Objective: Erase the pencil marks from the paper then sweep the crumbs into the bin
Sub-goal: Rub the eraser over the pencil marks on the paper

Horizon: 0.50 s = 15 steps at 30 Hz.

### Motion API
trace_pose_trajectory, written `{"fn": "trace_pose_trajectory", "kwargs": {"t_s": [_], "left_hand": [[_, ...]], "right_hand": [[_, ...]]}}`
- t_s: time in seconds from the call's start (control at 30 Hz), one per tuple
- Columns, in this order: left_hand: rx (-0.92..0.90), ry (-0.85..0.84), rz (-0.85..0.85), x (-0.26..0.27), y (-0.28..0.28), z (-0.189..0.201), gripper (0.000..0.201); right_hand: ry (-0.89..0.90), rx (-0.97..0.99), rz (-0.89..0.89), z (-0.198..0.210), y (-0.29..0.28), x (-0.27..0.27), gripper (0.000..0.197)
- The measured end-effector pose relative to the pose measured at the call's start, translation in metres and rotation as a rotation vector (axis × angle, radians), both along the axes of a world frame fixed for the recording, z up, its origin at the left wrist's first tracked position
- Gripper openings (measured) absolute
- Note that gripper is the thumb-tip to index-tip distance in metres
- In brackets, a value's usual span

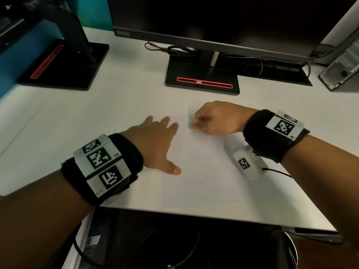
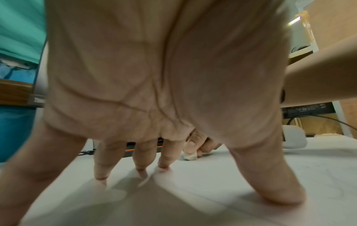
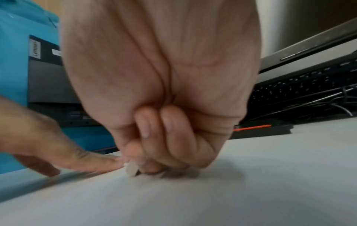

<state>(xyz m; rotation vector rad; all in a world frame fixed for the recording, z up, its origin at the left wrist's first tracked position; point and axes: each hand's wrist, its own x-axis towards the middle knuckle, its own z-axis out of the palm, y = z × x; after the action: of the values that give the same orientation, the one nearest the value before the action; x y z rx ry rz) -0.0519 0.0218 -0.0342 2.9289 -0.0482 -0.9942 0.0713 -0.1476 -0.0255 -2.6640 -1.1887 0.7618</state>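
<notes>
My left hand (image 1: 155, 140) presses flat, fingers spread, on the one white paper sheet (image 1: 204, 171) with faint pencil marks on the white surface (image 1: 97, 117). My right hand (image 1: 215, 119) pinches one small white eraser (image 3: 131, 169) against the sheet.

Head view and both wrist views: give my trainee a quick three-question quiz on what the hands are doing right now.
1. True or false: the left hand lies spread, fingers straight, on the paper's left edge.
2. What does the right hand pinch? A) a pencil B) a white eraser C) a cloth
3. Fill in: faint ______ marks show on the paper.

Key: 1 true; 2 B; 3 pencil.
</notes>
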Motion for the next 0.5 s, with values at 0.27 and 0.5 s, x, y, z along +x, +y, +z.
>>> {"fn": "trace_pose_trajectory", "kwargs": {"t_s": [0.27,0.5], "left_hand": [[0.003,0.000,0.000,-0.001,-0.001,0.001,0.126],[0.007,-0.002,-0.001,-0.001,0.000,0.000,0.126]], "right_hand": [[-0.023,-0.006,0.037,0.000,0.005,0.001,0.045],[0.037,-0.041,0.065,0.001,0.008,-0.002,0.043]]}}
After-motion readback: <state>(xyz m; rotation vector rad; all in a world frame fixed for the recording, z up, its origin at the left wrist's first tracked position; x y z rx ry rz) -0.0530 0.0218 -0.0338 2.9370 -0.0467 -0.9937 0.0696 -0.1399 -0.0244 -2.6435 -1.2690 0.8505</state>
